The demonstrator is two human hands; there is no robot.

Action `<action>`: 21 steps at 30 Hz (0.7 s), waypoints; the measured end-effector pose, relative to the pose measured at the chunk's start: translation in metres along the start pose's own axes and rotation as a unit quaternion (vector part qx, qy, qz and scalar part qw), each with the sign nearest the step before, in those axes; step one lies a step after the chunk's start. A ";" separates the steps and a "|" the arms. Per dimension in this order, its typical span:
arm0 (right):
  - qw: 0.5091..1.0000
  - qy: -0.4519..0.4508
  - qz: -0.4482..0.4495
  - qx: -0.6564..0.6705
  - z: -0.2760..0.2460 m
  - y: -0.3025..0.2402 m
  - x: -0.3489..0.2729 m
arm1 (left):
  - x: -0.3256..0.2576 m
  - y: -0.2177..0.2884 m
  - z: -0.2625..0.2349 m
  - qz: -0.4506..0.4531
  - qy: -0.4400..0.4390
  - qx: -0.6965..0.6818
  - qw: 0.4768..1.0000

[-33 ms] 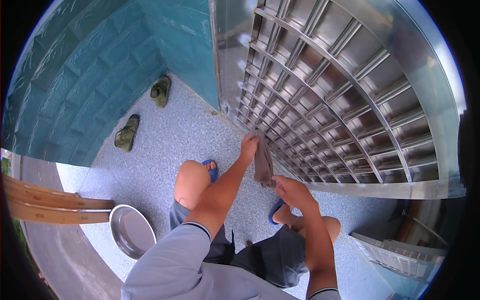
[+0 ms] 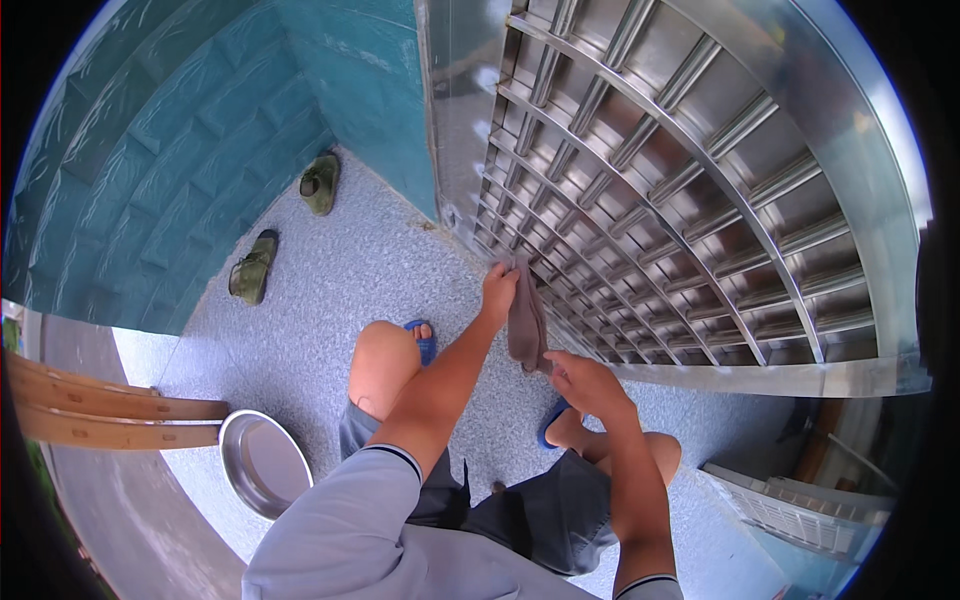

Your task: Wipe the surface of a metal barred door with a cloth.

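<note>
A brown-grey cloth (image 2: 524,318) hangs in folds between my hands, in front of the lower part of a metal lattice door (image 2: 640,190). The fingers of my left hand (image 2: 498,288) are closed on its upper end. At its lower end is my right hand (image 2: 590,383), with its fingers curled and pinched on the cloth's edge. Part of the cloth lies close to the bars; whether it touches them I cannot tell.
A round metal basin (image 2: 262,465) stands on the speckled floor at the left, beside a wooden piece (image 2: 130,420). Two green shoes (image 2: 318,184) lie by the teal wall (image 2: 210,150). A whitish grille-fronted object (image 2: 790,505) is at the lower right.
The cloth's lower part has shifted very slightly. Both hands keep almost the same places and grips.
</note>
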State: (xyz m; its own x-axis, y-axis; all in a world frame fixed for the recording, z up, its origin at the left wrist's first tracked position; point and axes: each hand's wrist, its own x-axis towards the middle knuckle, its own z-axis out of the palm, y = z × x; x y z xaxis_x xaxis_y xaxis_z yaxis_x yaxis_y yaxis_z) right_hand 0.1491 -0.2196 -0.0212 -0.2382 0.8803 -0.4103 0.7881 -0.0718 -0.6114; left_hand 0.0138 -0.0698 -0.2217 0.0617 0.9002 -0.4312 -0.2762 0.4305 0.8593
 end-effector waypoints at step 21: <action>1.000 0.004 -0.006 -0.022 -0.005 -0.004 -0.003 | 0.001 0.016 0.022 0.101 -0.004 0.302 0.948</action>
State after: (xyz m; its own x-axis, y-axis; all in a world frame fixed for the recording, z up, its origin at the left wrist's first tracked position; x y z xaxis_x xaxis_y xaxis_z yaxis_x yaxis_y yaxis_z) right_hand 0.1493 -0.2193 -0.0145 -0.2437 0.8851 -0.3966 0.8089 -0.0400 -0.5865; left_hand 0.0309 -0.0605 -0.2022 0.0745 0.9675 -0.2415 0.3154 0.2069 0.9261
